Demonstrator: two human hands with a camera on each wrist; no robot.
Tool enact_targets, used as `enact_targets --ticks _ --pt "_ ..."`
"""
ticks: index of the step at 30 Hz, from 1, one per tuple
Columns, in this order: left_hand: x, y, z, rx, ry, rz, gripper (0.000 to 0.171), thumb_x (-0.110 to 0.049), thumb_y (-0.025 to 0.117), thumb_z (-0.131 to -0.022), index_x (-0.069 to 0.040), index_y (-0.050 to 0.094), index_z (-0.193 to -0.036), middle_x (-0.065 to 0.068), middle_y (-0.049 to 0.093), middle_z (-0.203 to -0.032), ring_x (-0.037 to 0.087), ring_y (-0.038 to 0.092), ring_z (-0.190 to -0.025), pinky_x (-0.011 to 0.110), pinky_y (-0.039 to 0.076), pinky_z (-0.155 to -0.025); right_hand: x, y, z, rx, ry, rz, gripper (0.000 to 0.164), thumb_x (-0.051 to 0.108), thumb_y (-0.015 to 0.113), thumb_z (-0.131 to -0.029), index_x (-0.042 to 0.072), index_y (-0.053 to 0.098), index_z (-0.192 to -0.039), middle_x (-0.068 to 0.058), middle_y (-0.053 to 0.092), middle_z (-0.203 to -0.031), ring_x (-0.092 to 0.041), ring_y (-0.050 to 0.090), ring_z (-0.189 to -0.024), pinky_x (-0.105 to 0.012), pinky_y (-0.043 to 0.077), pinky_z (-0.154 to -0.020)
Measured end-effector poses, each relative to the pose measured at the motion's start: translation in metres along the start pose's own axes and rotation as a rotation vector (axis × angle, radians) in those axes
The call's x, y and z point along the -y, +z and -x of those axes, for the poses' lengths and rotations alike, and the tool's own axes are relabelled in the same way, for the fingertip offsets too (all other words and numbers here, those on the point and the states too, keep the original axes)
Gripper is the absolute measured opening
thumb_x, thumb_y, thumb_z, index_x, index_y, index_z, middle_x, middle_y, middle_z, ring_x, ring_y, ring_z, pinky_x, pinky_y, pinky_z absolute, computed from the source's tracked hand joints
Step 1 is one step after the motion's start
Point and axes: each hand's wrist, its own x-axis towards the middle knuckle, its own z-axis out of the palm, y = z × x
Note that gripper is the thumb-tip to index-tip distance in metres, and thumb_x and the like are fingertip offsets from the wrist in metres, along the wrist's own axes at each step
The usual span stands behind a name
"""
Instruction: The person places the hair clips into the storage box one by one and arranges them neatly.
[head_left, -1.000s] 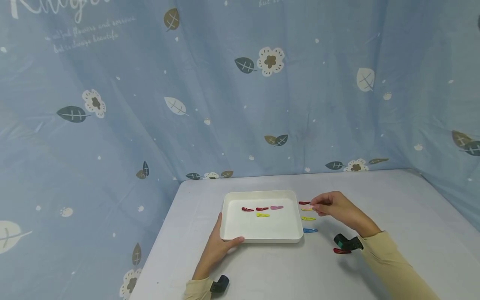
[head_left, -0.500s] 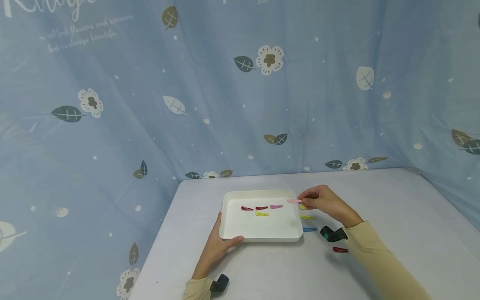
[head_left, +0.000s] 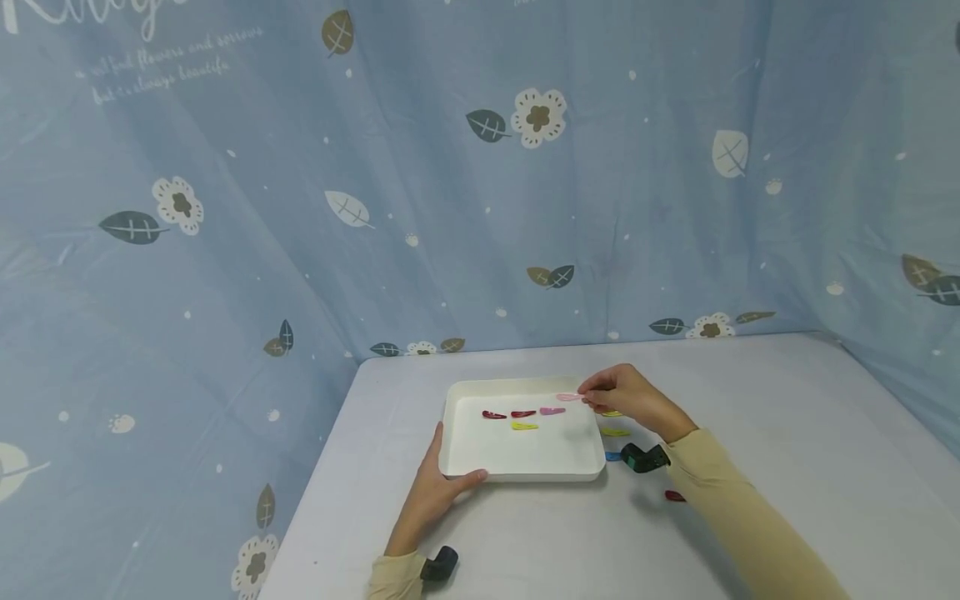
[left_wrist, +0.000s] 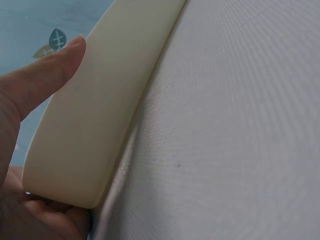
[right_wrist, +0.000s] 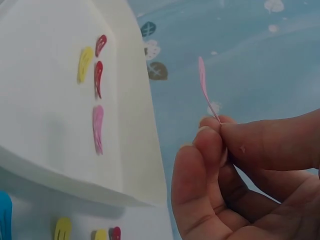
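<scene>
My right hand [head_left: 628,400] pinches a light pink snap hair clip [head_left: 567,397] between thumb and forefinger, above the right rear part of a white tray [head_left: 517,479]. In the right wrist view the pink clip [right_wrist: 202,77] points up from the fingertips. My left hand [head_left: 433,497] grips the tray's front left corner, thumb along the front rim and fingers at the side. Inside the tray, two red clips [head_left: 522,414] and a purple-pink clip [head_left: 552,411] lie in a row, with a yellow clip [head_left: 525,426] in front of them.
Right of the tray lie two yellow clips [head_left: 616,432] and a blue clip [head_left: 612,456], partly covered by the right wrist camera. The right wrist view also shows a red clip [right_wrist: 116,233] there. Another red clip [head_left: 674,496] lies nearer, by the right sleeve. A patterned blue curtain [head_left: 420,275] hangs behind.
My right hand has lifted the pink clip from the table beside the tray and carried it left over the tray's right rear part. The left hand stays at its corner.
</scene>
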Motion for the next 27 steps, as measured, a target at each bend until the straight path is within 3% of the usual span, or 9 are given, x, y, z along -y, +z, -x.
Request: enact_targets --ticks 6,12,27 --pt "-0.001 -0.001 -0.002 0.001 0.003 0.008 0.128 -0.04 0.092 -0.077 -0.004 0.008 -0.166 0.019 0.017 -0.174 0.044 0.019 -0.16 0.069 0.021 -0.125 0.004 0.005 -0.011 -0.001 0.022 -0.011 0.02 0.005 0.063 -0.101 -0.005 0.073 -0.117 -0.022 0.074 -0.114 -0.024 0.072 -0.095 -0.029 0.064 -0.082" --pt "-0.001 -0.002 -0.002 0.002 0.0 0.009 0.128 -0.042 0.092 -0.076 -0.005 0.008 -0.167 0.019 0.017 -0.174 0.044 0.019 -0.16 0.069 0.022 -0.125 0.004 0.011 -0.019 -0.006 0.05 -0.012 0.02 0.003 0.064 -0.1 -0.005 0.073 -0.117 -0.02 0.074 -0.112 -0.029 0.072 -0.097 -0.031 0.065 -0.083" --pt "0.001 0.0 -0.001 -0.004 -0.009 -0.016 0.128 -0.042 0.092 -0.076 -0.004 0.009 -0.166 0.02 0.018 -0.173 0.046 0.021 -0.159 0.07 0.023 -0.124 -0.011 0.026 -0.039 -0.016 0.083 0.023 0.016 0.0 0.065 -0.097 -0.005 0.076 -0.109 -0.016 0.076 -0.099 -0.019 0.068 -0.081 -0.027 0.062 -0.071"
